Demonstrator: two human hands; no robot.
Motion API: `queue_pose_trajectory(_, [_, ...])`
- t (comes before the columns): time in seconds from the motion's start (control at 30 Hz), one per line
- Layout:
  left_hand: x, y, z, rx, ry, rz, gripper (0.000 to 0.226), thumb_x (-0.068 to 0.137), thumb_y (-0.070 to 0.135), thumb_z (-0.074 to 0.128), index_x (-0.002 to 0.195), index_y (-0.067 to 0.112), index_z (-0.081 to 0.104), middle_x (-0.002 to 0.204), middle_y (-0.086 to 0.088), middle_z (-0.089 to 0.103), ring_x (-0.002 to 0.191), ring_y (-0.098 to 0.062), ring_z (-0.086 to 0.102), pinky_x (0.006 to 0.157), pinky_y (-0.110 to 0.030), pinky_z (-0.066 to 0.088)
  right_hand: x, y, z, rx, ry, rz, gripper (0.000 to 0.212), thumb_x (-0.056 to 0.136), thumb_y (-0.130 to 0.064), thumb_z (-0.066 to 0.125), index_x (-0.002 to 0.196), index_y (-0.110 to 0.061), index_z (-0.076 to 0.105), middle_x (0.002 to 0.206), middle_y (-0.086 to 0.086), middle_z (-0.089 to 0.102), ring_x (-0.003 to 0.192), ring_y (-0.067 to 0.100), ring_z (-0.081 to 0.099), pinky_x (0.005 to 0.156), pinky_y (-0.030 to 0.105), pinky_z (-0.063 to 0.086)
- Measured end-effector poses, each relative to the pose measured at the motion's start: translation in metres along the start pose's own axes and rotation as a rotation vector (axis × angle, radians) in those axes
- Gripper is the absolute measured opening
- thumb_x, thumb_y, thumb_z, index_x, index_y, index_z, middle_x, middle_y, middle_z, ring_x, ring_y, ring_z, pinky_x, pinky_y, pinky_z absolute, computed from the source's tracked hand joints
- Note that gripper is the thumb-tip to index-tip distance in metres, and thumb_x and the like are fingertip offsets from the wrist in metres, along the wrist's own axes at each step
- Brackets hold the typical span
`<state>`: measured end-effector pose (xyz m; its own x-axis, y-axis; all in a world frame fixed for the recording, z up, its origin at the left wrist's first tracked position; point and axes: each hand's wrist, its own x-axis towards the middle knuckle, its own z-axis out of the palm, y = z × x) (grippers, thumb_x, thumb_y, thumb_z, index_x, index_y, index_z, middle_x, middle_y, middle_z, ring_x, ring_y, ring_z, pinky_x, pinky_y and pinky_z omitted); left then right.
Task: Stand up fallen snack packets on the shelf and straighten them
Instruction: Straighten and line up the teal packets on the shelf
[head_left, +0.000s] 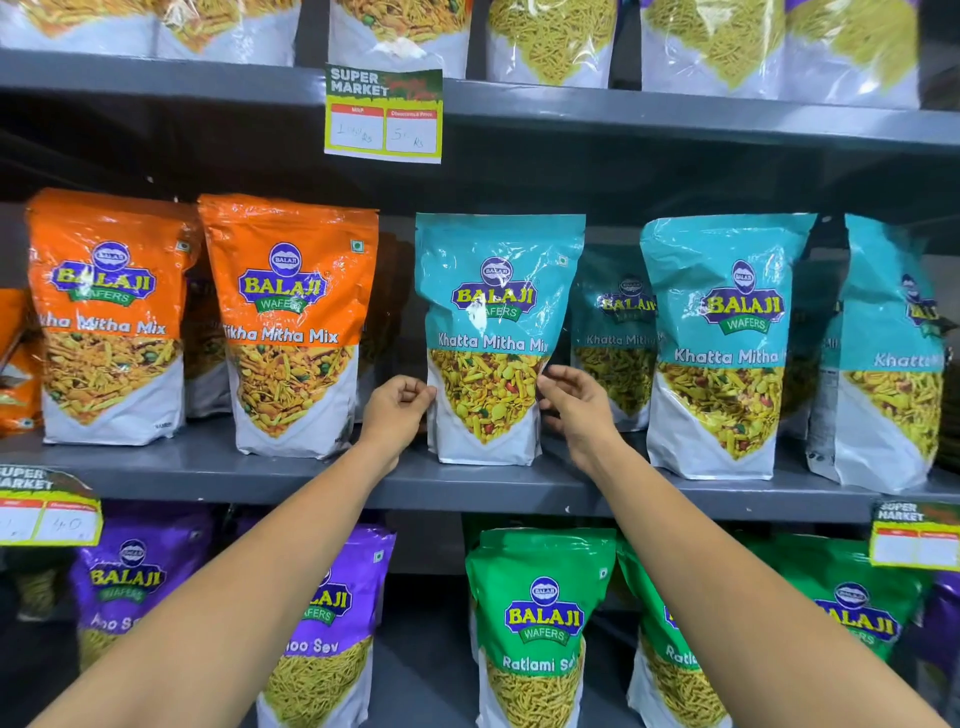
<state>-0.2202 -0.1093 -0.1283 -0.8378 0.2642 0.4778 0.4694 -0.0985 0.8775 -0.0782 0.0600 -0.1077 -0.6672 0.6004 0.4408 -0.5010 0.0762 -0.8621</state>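
Observation:
A teal Khatta Mitha Mix packet (493, 332) stands upright on the grey middle shelf (291, 478). My left hand (397, 408) pinches its left edge and my right hand (574, 400) pinches its right edge, both at the height of the clear window. Two orange Tikha Mitha Mix packets (291, 322) stand upright to the left. More teal packets (722, 343) stand to the right, the far right one (888, 358) turned sideways. At the far left an orange packet (15, 364) leans, partly cut off.
The upper shelf carries white packets of sev (550, 41) and a price tag (383, 114). The lower shelf holds purple packets (322, 623) and green packets (540, 623). Price tags (47, 509) hang on the middle shelf's front edge at both ends.

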Motion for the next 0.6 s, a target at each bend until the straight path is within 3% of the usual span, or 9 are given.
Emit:
queue_pose_trajectory(0.13, [0.0,0.0,0.0,-0.005,0.005,-0.004,0.02,0.088,0.017,0.063,0.07,0.024,0.059,0.075,-0.003,0.063,0.082,-0.025,0.059,0.083,-0.056,0.055,0.001,0.002,0.002,0.008,-0.012,-0.044,0.019,0.089,-0.008,0.062,0.107,-0.012,0.062,0.09,0.0,0.066,0.073,0.007,0.057,0.076,0.03,0.052])
queue_pose_trajectory(0.23, [0.002,-0.002,0.0,0.015,0.009,-0.001,0.019,0.087,0.018,0.063,0.071,0.025,0.059,0.077,-0.003,0.063,0.083,-0.024,0.06,0.084,-0.055,0.055,-0.002,0.001,0.004,-0.012,0.003,-0.104,0.012,0.088,-0.006,0.062,0.093,-0.017,0.063,0.088,-0.001,0.066,0.08,0.011,0.059,0.086,0.037,0.051])
queue_pose_trajectory(0.4, [0.001,0.001,0.002,0.03,0.031,0.017,0.019,0.087,0.017,0.063,0.071,0.025,0.058,0.077,-0.003,0.063,0.08,-0.021,0.058,0.074,-0.043,0.055,0.0,-0.003,0.004,-0.04,0.05,-0.193,0.014,0.085,-0.004,0.066,0.092,-0.017,0.065,0.086,-0.001,0.068,0.074,0.01,0.062,0.065,0.02,0.054])
queue_pose_trajectory(0.53, [0.0,0.002,0.003,0.046,0.046,0.054,0.02,0.087,0.016,0.063,0.071,0.025,0.056,0.073,0.0,0.06,0.076,-0.018,0.055,0.065,-0.028,0.044,0.004,-0.011,0.005,-0.005,0.119,-0.158,0.015,0.084,-0.005,0.067,0.078,-0.018,0.064,0.074,0.001,0.066,0.052,0.001,0.061,0.055,0.02,0.053])
queue_pose_trajectory(0.6, [-0.001,0.003,0.003,0.064,0.058,0.065,0.021,0.088,0.017,0.063,0.071,0.026,0.055,0.073,0.001,0.06,0.075,-0.018,0.055,0.065,-0.026,0.043,0.009,-0.013,0.005,-0.043,0.162,-0.166,0.017,0.082,-0.005,0.07,0.073,-0.018,0.064,0.072,0.002,0.065,0.054,0.007,0.06,0.051,0.02,0.048])
